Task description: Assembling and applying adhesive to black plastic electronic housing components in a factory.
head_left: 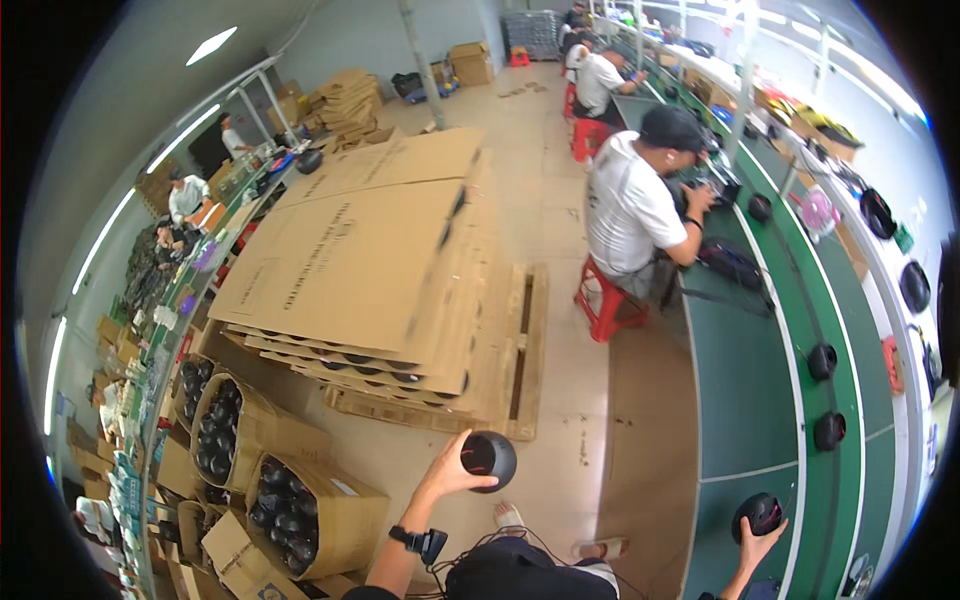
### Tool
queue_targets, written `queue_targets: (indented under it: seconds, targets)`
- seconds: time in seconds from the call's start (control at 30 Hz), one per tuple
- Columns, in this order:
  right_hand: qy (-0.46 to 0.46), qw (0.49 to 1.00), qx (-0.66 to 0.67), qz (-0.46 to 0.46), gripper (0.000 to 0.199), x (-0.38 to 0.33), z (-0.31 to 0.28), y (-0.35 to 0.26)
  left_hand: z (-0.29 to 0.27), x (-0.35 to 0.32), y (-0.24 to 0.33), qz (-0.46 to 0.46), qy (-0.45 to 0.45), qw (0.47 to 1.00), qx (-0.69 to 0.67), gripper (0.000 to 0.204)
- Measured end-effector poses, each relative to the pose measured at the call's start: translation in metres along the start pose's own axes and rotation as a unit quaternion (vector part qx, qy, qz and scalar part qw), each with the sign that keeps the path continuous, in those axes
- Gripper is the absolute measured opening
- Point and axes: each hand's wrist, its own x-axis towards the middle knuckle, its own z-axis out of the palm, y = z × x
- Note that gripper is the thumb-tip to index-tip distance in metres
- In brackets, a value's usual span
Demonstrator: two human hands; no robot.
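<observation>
Head view: my left hand (pixel 447 472) pinches the edge of a smooth, black, rounded shell (pixel 495 458) above the pale tiled floor (pixel 560 470); my right hand (pixel 758 550) grips a 2nd, red-marked black shell (pixel 755 511) over the flat dark-green worktop (pixel 740 400). Beyond, 2 round black pieces (pixel 829 431) sit on the bright-green belt (pixel 835 492); farther, a white-shirted person (pixel 632 205) sits on a red stool (pixel 606 305).

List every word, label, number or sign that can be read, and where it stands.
Top cardboard sheet: dark printed lettering, not copied.
Black dome in the left hand: nothing readable.
Carton nearest the left hand: pale label, too small to read.
Nearest worker's white shirt: dark print, too small.
</observation>
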Motion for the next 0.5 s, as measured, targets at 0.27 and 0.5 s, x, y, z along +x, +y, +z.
queue_targets:
  seconds: [0.27, 0.5]
  targets:
    - [-0.302, 0.888, 0.130, -0.321, 0.121, -0.188, 0.088, -0.379, -0.175, -0.039, -0.045, 0.034, -0.001, 0.999, -0.037, 0.117]
    - [-0.482, 0.679, 0.242, -0.497, 0.129, -0.315, 0.153, -0.628, -0.273, -0.136, -0.108, -0.102, 0.115, 0.988, 0.000, 0.116]
